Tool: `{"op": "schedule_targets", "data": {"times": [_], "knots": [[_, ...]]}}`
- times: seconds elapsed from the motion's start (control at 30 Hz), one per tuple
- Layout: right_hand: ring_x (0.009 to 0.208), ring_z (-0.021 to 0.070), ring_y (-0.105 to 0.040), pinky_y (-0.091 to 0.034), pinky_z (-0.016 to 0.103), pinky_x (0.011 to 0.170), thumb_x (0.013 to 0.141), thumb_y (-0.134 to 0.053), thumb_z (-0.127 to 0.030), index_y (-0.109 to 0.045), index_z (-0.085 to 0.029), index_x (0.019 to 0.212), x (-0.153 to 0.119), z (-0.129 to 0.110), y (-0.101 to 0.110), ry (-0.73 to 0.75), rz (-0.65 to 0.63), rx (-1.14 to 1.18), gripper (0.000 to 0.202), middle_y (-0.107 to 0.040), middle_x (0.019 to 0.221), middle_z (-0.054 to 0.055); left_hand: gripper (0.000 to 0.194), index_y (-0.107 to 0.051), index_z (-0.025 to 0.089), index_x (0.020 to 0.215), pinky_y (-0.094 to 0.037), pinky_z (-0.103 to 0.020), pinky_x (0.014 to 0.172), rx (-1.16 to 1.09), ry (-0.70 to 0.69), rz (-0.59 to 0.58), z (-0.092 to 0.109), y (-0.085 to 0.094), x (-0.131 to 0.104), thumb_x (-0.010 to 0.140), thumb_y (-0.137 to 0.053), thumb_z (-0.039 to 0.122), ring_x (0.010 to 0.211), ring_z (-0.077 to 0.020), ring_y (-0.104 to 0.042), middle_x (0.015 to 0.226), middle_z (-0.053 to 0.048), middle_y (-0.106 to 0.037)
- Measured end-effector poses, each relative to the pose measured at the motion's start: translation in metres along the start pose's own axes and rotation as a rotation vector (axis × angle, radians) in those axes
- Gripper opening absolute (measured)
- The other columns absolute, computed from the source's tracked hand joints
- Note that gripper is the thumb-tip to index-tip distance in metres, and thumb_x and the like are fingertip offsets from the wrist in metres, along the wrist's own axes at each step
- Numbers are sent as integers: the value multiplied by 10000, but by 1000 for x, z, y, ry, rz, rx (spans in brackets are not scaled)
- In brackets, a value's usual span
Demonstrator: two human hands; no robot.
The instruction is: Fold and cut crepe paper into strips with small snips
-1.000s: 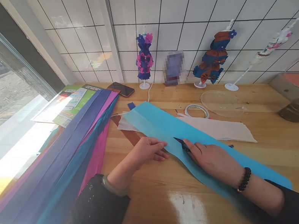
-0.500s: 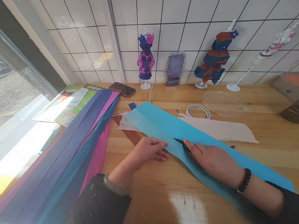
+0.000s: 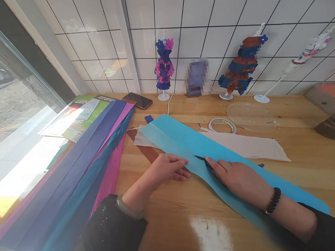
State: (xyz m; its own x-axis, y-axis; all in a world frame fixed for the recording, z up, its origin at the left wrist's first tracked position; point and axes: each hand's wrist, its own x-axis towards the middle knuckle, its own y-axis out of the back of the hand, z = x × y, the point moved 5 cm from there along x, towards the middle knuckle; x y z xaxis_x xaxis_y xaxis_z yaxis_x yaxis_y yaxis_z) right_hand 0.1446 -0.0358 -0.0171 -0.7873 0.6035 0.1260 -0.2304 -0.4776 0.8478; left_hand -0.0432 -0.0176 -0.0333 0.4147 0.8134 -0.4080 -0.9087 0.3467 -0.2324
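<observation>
A long strip of light blue paper [image 3: 174, 135] lies slantwise across the table, its near edge bowed up. My left hand [image 3: 173, 166] pinches that near edge between thumb and fingers. In my right hand [image 3: 240, 182] is a pair of black scissors [image 3: 202, 159], a dark pointed blade lying over the paper and aimed to the upper left. The handles are hidden inside the hand. A small gap separates the blade tip from my left fingertips.
Folded purple, teal and pink paper [image 3: 77, 184] lies at left. A tape roll [image 3: 222, 126], white paper [image 3: 258, 144], clear disc [image 3: 250, 117] and phone [image 3: 138, 100] are behind. Decorated stands [image 3: 164, 67] line the tiled wall. A brown container [image 3: 332, 124] is at right.
Almost nothing differs. The view has shifted very slightly, while both hands, the scissors and the blue paper keep their places.
</observation>
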Motion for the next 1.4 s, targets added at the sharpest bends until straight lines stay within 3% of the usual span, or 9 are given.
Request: {"op": "schedule_targets", "data": {"times": [0.5, 0.77, 1.07, 1.4], "knots": [[501, 130, -497, -358, 273, 482, 788, -416, -31, -404, -77, 1262, 1, 1, 1, 0, -4, 29, 476, -558, 718, 29, 515, -655, 89, 932, -521, -324, 724, 23, 2, 7, 0, 0, 0, 640, -689, 512, 696, -184, -658, 738, -127, -691], [464, 129, -487, -303, 284, 437, 909, -384, -294, -450, -103, 1251, 2, 4, 1, -66, 32, 33, 397, -556, 676, 15, 518, -645, 83, 931, -521, -311, 708, -12, 14, 13, 1, 0, -1, 622, -710, 494, 694, -183, -659, 713, -118, -688], [520, 130, -523, -315, 279, 451, 908, -377, -220, -414, -95, 1281, 16, 2, 2, -50, -126, 69, 396, -574, 716, 41, 515, -653, 98, 929, -518, -308, 714, 2, 15, 10, 0, 0, 0, 619, -706, 506, 691, -176, -658, 722, -111, -692], [493, 120, -507, -291, 272, 438, 867, -416, -139, -386, -93, 1293, 30, 0, 5, -39, -117, 4, 430, -561, 712, 32, 486, -654, 91, 912, -517, -308, 713, -28, 0, -8, 0, 0, 0, 635, -704, 487, 688, -172, -658, 700, -107, -687]]}}
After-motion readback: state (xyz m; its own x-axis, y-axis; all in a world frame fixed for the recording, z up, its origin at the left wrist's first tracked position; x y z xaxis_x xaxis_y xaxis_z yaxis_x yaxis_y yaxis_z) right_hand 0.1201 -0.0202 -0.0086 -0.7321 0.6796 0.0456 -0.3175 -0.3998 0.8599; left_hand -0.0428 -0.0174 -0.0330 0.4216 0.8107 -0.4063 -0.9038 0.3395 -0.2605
